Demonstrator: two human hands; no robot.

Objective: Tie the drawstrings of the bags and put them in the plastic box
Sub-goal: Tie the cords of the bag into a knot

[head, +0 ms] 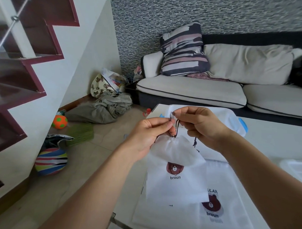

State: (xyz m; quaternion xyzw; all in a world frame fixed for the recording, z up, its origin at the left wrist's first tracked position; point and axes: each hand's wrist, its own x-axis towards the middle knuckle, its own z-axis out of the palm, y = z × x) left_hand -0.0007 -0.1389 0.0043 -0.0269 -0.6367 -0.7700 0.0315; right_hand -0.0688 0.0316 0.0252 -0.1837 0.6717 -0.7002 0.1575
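Observation:
A white drawstring bag [176, 175] with a brown bear print and the word "broun" hangs over the table, its mouth gathered shut. My left hand [149, 133] pinches the dark drawstring [177, 128] just above the gathered top. My right hand [201, 124] pinches the same cord from the right side; a loose cord end dangles below it. More white bear-print bags [212, 207] lie flat on the table under the held one. The clear plastic box [232, 117] with blue latches stands behind my hands, partly hidden by them.
A white table [269, 140] holds everything, its left edge near my left forearm. A cream sofa [199, 92] with cushions stands beyond. On the floor to the left lie a cloth pile [104, 107], two balls [51, 160] and a green mat.

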